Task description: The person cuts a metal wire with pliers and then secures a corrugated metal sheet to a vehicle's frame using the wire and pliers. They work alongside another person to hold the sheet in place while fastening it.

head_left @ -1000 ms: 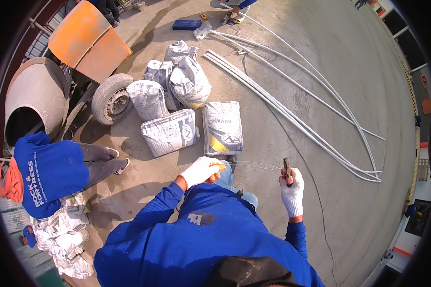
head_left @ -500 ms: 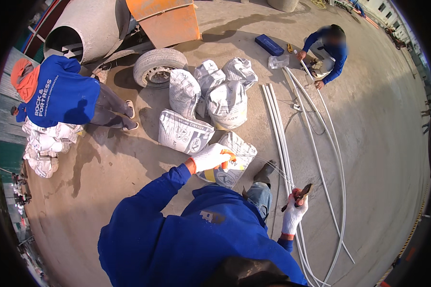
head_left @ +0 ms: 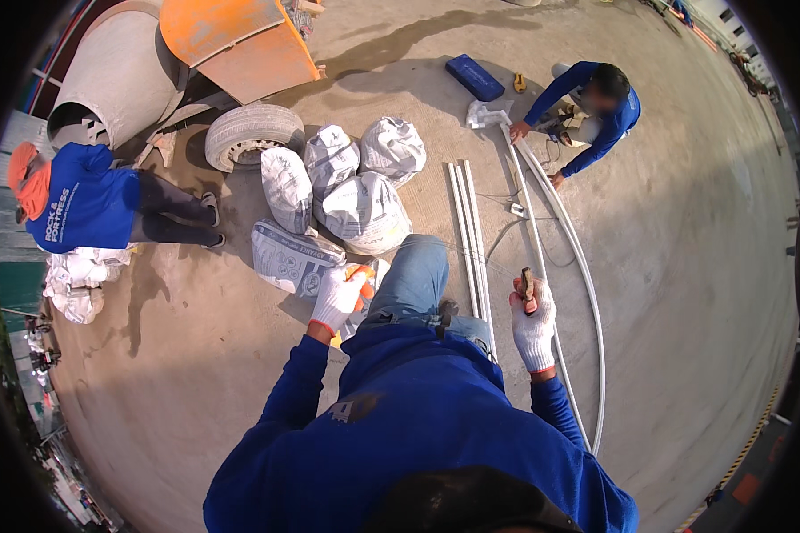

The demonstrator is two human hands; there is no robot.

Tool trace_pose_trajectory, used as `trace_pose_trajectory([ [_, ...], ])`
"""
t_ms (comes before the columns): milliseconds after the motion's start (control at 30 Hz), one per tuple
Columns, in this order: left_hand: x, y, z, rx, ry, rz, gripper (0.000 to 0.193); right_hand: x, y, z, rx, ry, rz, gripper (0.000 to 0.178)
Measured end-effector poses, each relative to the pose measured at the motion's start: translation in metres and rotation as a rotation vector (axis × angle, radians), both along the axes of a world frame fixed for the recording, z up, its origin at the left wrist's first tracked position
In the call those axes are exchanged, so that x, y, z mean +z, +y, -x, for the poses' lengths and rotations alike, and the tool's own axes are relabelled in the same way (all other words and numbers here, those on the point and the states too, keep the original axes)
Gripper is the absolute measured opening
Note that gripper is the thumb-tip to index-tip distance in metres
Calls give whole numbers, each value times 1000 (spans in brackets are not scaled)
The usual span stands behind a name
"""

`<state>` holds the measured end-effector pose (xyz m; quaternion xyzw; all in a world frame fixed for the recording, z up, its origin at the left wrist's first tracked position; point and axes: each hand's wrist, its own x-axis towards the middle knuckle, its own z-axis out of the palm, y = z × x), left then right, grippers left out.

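White work gloves with orange on the fingers cover both my hands. My left hand (head_left: pixel 338 298) is closed in front of the cement bags (head_left: pixel 295 258), fingers curled around the end of a thin wire. Faint strands of wire (head_left: pixel 496 269) show near my right hand, but their run between the hands is hard to follow. My right hand (head_left: pixel 533 324) grips rusty pliers (head_left: pixel 527 291), their end pointing up and away from me. Under and beside that hand lie long white pipes (head_left: pixel 542 240) on the concrete.
A tyre (head_left: pixel 253 133), a concrete mixer (head_left: pixel 120 71) and an orange hopper (head_left: pixel 249 53) stand at far left. One person (head_left: pixel 89 195) stands at left. Another person (head_left: pixel 596 115) crouches far right, hands on the pipes, near a blue box (head_left: pixel 476 77).
My right hand has moved up and slightly left with the pliers. My left hand has shifted left. A leg has come forward beside the bags, and the whole view has shifted.
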<state>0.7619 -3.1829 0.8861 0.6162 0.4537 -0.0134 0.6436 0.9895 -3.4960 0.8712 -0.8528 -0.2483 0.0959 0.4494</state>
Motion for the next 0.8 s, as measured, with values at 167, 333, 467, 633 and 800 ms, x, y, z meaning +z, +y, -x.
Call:
trace_pose_trajectory([
  [167,-8,44,-51,233,-47,65,29,6,100,-105,-49,228,-139,15],
  [333,-75,126,-149,390,-71,118,31,-39,209,-219,-16,220,-125,16],
  [467,-100,231,-253,519,-57,181,31,-45,326,-299,23,153,-149,18],
  [633,-13,352,-344,354,-244,121,39,18,435,-411,-109,475,-275,17],
  [800,15,430,-410,335,-495,364,47,18,515,-532,-31,379,-216,20],
])
